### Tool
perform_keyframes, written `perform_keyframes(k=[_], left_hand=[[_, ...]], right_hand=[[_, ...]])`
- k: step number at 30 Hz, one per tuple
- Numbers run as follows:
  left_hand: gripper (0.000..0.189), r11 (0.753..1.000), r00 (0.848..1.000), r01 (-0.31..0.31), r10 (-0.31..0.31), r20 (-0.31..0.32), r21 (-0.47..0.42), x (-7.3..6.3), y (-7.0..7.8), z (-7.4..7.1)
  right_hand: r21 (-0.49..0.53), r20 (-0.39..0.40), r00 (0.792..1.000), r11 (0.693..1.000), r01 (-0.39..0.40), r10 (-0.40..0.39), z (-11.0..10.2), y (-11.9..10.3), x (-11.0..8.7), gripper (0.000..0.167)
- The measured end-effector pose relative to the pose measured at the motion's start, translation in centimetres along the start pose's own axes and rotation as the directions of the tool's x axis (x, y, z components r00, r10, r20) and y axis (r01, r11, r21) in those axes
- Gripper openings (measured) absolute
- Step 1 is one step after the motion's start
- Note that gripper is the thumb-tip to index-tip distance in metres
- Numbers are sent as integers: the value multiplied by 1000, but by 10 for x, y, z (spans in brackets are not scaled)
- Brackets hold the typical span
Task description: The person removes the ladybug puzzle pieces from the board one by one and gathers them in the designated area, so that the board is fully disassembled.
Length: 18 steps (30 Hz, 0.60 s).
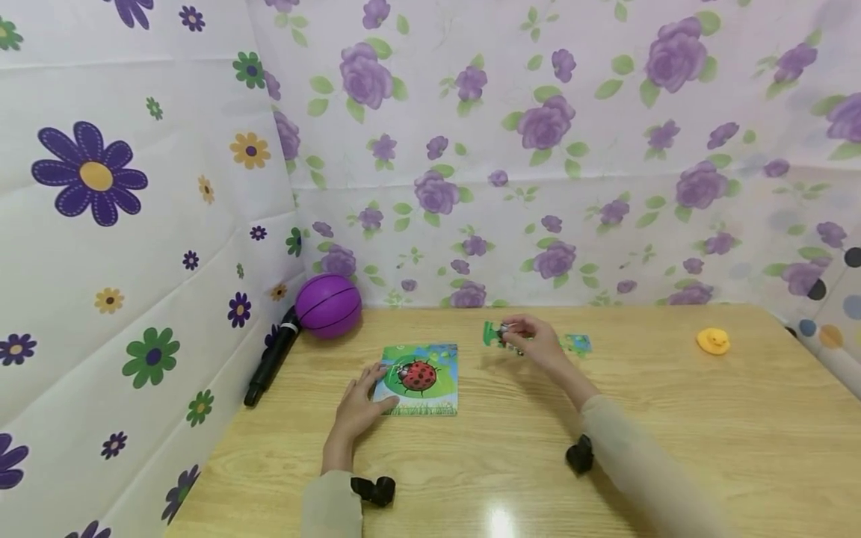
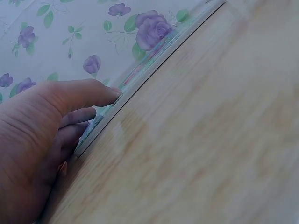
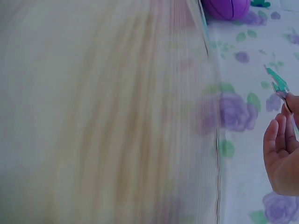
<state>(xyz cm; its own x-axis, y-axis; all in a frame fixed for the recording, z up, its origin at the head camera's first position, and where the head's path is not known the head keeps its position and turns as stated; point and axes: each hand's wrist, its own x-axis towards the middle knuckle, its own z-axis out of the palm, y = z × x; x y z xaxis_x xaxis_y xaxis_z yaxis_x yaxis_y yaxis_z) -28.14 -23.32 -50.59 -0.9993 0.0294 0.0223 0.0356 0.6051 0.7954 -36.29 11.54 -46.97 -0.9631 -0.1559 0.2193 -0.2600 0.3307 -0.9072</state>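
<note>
A square ladybug puzzle board [image 1: 440, 392] lies flat on the table, a red spotted ladybug on green and blue. My left hand [image 1: 361, 409] rests along its left side, fingers and thumb touching the picture. The left wrist view shows the thumb of the left hand [image 2: 42, 126] on the board's edge [image 2: 135, 88]. Above the table, right of the board, my right hand [image 1: 534, 340] pinches a green puzzle piece [image 1: 489, 334] with part of the ladybug on it. In the right wrist view the piece [image 3: 279, 80] sticks out past the fingertips. Another puzzle piece [image 1: 580, 343] lies behind this hand, partly hidden.
At the back left sits a purple ball [image 1: 328, 305], with a black cylindrical object [image 1: 272, 362] leaning beside it. A yellow rubber duck [image 1: 713, 341] is on the right of the wooden table [image 1: 471, 463]. Flowered cloth [image 1: 484, 179] hangs along the back and left sides.
</note>
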Motion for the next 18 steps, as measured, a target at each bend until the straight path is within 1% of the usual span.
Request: perform_keyframes(k=[4, 7, 10, 13, 14, 16, 18], left_hand=[[70, 1000, 1000, -2, 2, 0, -8, 2, 1, 0], [70, 1000, 1000, -12, 12, -3, -8, 3, 1, 0], [70, 1000, 1000, -23, 23, -13, 6, 1, 1, -1], [69, 1000, 1000, -9, 9, -23, 20, -3, -1, -2], [69, 1000, 1000, -8, 8, -26, 21, -4, -1, -2], [69, 1000, 1000, -10, 11, -23, 23, -3, -1, -1], [69, 1000, 1000, -19, 19, -18, 17, -2, 1, 0]], right_hand=[[-24, 39, 998, 999, -41, 42, -24, 11, -5, 33], [-32, 42, 998, 998, -49, 50, -32, 16, -8, 31], [-41, 38, 997, 997, -59, 61, -33, 22, -12, 29], [-48, 45, 995, 995, -84, 87, -30, 30, -17, 28], [-54, 58, 994, 995, -85, 88, -29, 32, -20, 29], [-71, 67, 991, 992, -107, 111, -28, 36, -23, 29], [-96, 54, 989, 987, -131, 136, -28, 40, -24, 27]])
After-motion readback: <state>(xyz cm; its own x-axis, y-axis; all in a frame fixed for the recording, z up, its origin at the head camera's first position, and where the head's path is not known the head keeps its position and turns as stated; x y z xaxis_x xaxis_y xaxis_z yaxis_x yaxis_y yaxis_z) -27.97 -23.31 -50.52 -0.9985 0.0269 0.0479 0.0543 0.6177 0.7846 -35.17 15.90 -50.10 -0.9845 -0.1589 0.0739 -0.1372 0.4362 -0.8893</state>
